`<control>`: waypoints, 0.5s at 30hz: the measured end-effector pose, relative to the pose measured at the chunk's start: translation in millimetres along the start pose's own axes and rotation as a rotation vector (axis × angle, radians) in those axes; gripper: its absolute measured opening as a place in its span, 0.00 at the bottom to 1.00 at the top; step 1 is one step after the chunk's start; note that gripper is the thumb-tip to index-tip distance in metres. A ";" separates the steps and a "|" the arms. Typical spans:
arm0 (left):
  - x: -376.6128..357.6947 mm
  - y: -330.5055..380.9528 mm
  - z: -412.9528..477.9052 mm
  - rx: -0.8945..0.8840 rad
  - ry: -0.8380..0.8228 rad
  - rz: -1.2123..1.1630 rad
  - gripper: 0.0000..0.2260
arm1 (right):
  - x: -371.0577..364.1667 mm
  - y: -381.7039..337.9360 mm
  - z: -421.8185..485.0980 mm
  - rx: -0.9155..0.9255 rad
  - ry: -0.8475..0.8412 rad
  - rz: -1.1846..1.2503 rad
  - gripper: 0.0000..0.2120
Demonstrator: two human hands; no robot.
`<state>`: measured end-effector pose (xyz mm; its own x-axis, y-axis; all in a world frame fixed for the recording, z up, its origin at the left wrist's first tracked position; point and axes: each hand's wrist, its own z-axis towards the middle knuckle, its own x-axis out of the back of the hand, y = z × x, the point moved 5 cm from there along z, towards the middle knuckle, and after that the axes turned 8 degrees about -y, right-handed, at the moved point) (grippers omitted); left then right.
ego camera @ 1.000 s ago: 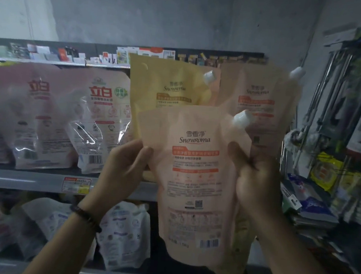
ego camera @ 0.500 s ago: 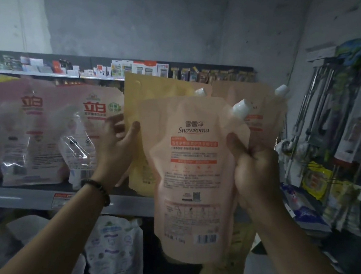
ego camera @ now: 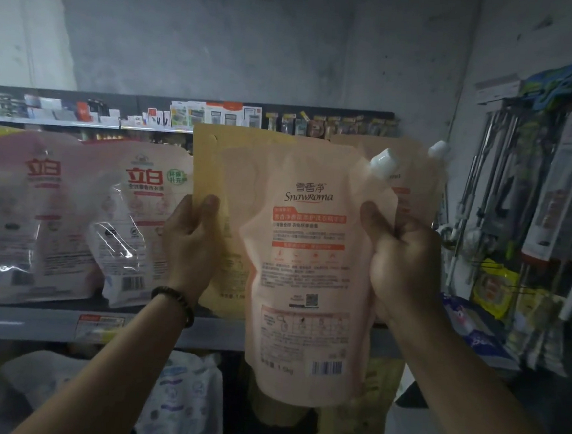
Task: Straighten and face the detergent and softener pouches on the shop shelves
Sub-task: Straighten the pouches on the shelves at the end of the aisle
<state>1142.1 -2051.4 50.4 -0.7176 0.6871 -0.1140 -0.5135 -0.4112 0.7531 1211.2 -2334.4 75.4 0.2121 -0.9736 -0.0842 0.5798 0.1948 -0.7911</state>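
A pale peach pouch (ego camera: 311, 270) is seen, printed with dark "Snowroma" lettering, orange banner stripes, a black barcode low on its front and a white screw cap (ego camera: 383, 164) at its top corner. Behind it a mustard-yellow pouch (ego camera: 213, 163) is shown, and a second peach pouch (ego camera: 413, 189) with orange bands and a white cap (ego camera: 437, 149). To the left, glossy pink-and-white pouches (ego camera: 140, 219) are marked with bold red characters and a green round badge. The shelf edge (ego camera: 30, 323) is grey, with a red-and-yellow price label (ego camera: 99, 327). A wristband of dark beads (ego camera: 176, 302) is worn. The wall (ego camera: 222, 47) is mottled grey.
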 end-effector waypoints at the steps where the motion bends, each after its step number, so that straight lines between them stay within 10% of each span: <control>1: 0.0 0.8 -1.3 -0.008 0.029 0.009 0.15 | 0.2 -0.7 1.0 0.004 0.002 0.005 0.09; 15: 55.2 28.1 2.3 -0.135 0.317 0.048 0.13 | -6.9 -17.7 11.7 0.059 0.063 -0.031 0.10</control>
<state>1089.1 -2023.6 66.7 -0.8421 0.4537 -0.2916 -0.5178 -0.5291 0.6723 1208.7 -2329.7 97.1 0.1445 -0.9845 -0.0994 0.6313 0.1690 -0.7569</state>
